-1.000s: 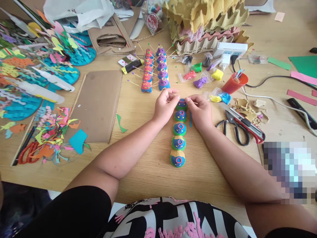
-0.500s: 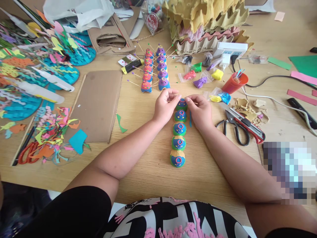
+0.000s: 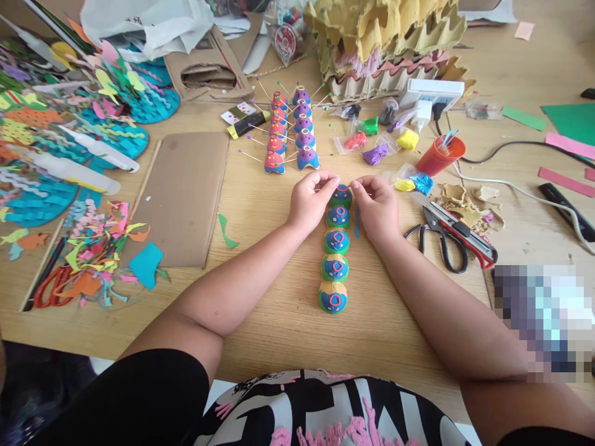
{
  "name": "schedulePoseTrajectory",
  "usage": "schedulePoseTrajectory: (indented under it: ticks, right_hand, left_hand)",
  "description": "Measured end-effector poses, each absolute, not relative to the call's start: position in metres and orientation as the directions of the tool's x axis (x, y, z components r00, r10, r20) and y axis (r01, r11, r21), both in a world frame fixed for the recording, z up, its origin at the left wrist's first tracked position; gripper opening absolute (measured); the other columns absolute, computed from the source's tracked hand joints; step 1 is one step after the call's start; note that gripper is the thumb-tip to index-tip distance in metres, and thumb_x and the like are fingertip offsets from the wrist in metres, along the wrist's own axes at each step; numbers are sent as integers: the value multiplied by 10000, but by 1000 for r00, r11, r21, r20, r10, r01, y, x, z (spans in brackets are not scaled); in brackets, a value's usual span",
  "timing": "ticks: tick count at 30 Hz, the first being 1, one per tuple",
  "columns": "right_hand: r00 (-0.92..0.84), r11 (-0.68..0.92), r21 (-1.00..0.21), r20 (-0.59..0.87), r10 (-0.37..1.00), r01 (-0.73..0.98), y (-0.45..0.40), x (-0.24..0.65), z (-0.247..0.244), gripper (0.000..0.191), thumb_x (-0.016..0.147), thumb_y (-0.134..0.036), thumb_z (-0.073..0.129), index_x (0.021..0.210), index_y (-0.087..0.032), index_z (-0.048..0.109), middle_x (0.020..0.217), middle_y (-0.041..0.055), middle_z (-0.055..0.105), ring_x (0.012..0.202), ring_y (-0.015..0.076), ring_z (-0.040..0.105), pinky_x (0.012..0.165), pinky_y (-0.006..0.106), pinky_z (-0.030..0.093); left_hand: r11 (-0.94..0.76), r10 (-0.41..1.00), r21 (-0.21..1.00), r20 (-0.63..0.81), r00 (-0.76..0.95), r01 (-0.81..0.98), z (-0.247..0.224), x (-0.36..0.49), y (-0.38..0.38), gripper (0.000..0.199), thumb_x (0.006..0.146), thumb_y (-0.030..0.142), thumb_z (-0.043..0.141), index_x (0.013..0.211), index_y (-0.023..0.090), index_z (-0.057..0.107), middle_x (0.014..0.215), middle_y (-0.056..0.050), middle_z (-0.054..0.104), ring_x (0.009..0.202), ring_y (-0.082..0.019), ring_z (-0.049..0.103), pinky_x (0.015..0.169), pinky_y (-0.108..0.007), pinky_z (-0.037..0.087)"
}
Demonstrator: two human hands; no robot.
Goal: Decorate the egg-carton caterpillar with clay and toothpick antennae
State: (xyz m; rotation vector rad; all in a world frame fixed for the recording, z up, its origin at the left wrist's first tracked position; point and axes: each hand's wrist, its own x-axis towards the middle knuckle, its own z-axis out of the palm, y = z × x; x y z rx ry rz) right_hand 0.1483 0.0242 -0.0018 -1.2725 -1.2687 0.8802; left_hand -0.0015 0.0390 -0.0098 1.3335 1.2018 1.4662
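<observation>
A row of several blue and green domed egg-carton cups point(image 3: 335, 269) with red rings and small dots runs up the middle of the table. At its far end, my left hand point(image 3: 315, 197) is closed in a pinch at the left of the last cup point(image 3: 341, 194). My right hand point(image 3: 377, 207) pinches at that cup's right side. Whatever is between the fingertips of either hand is too small to make out. A thin blue strip point(image 3: 357, 222) lies beside the row, near my right hand.
Beyond my hands stand red cups point(image 3: 274, 162) and purple cups point(image 3: 307, 157) with pins sticking out. To the right are an orange cup point(image 3: 440, 155), scissors point(image 3: 444, 241) and a cutter point(image 3: 465, 234). Cardboard point(image 3: 186, 198) and paper scraps point(image 3: 95, 254) lie left.
My right hand has shifted slightly right, away from the far cup. The fingertips of my left hand have come down a little.
</observation>
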Motion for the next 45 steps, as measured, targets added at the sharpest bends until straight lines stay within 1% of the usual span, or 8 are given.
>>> schedulePoseTrajectory:
  ticks: [5,11,15,20,24,30,38,45]
  right_hand:
    - [141,177,-957,213,967,231,23,150,-1,255,952,-443,669,932,-209,769,926,33,743,902,172,669,887,351,542]
    - [138,184,-955,220,966,233,24,151,-4,308,939,-493,672,1007,-216,790,1023,60,782,979,204,698,932,390,561]
    - [146,167,-968,195,970,185,25,150,-5,262,932,-460,683,1033,-228,754,983,44,763,897,183,683,853,363,567]
    - [193,155,-977,182,964,145,24,149,-3,132,928,-345,672,884,-220,673,818,-1,663,755,141,610,726,308,515]
    - [180,139,-979,165,970,152,23,148,-1,142,939,-305,624,883,-202,704,875,22,699,816,151,647,801,327,530]
    - [160,176,-945,225,961,275,21,150,2,224,944,-335,610,928,-196,785,953,58,750,967,195,687,926,375,543]
    - [120,217,-911,273,954,350,21,151,3,242,950,-354,624,933,-199,809,936,58,780,978,209,692,941,388,540]
    - [139,174,-933,226,964,316,20,149,3,211,909,-395,692,935,-211,792,942,55,757,893,195,668,859,380,551]
  left_hand:
    - [-213,971,977,211,-117,-3,-8,-1,37,101,925,271,725,937,183,774,921,-17,813,873,-125,736,856,-244,573]
    - [-204,975,979,202,-95,-6,-8,-1,36,112,911,265,732,943,175,792,950,-32,824,894,-137,745,868,-255,577]
    - [-196,977,980,197,-81,20,-10,-2,37,102,900,237,730,953,182,798,978,-33,828,906,-140,744,884,-262,581]
    - [-203,976,979,204,-74,22,-12,-3,38,121,895,227,719,974,192,804,1000,-34,830,917,-145,746,893,-274,589]
    - [-185,979,983,185,-84,8,-11,-3,38,129,886,226,714,976,194,801,1001,-35,830,947,-155,749,916,-286,594]
    - [-177,983,984,176,-55,-2,-12,-3,38,147,898,218,691,1004,197,790,1043,-37,829,978,-160,754,950,-304,598]
    - [-197,979,980,196,-57,-21,-13,-2,39,148,904,170,671,1020,201,759,1011,-19,810,952,-134,748,907,-259,592]
    - [-187,981,982,187,-47,7,-12,-2,38,130,929,194,664,1032,211,741,1005,-23,795,958,-138,743,940,-275,586]
